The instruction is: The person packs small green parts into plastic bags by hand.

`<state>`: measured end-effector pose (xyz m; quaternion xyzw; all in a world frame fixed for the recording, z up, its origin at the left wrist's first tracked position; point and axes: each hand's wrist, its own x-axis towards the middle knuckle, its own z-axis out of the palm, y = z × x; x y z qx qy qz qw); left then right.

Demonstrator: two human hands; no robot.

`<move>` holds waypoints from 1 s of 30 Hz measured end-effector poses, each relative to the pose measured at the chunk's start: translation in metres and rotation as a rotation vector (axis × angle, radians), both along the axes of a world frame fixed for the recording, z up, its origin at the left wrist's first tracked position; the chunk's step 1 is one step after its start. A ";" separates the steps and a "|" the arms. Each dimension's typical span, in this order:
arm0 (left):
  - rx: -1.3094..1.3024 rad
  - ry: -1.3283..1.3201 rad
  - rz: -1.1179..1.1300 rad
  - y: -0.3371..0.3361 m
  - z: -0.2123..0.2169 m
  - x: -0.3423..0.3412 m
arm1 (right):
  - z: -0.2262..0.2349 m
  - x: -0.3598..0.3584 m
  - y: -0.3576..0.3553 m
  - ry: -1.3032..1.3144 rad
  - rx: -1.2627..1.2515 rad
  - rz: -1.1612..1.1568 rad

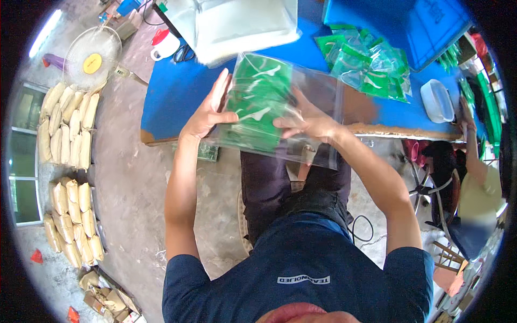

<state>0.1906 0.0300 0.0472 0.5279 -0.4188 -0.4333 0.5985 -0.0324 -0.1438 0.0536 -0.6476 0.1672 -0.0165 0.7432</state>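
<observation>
Between my two hands is a stack of flat green packets (257, 89), at the front edge of the blue table. A large clear plastic bag (320, 86) lies around or over the stack and spreads to its right. My left hand (209, 112) grips the stack's left edge, thumb on the front and fingers stretched upward. At the right side my right hand (309, 119) pinches the stack, its fingertips on the green face and blurred by motion. Glare and wrinkles in the film hide whether the right fingers are inside the bag.
A pile of clear flat bags (247, 27) lies behind my hands on the blue table (167, 102). To the right are loose green packets (371, 67) and a clear plastic tub (437, 101). A red-and-white mug (164, 46) stands at left. Another person (476, 188) sits at far right.
</observation>
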 end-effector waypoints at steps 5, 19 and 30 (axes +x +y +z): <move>0.075 -0.173 0.089 -0.002 -0.002 -0.003 | -0.003 0.018 0.010 0.091 -0.538 -0.135; 0.226 -0.728 -0.059 -0.019 0.000 0.015 | -0.057 0.011 -0.059 -0.384 -1.562 -0.197; 0.309 -0.694 -0.260 -0.038 0.017 0.034 | -0.047 -0.022 -0.058 -0.358 -1.340 -0.002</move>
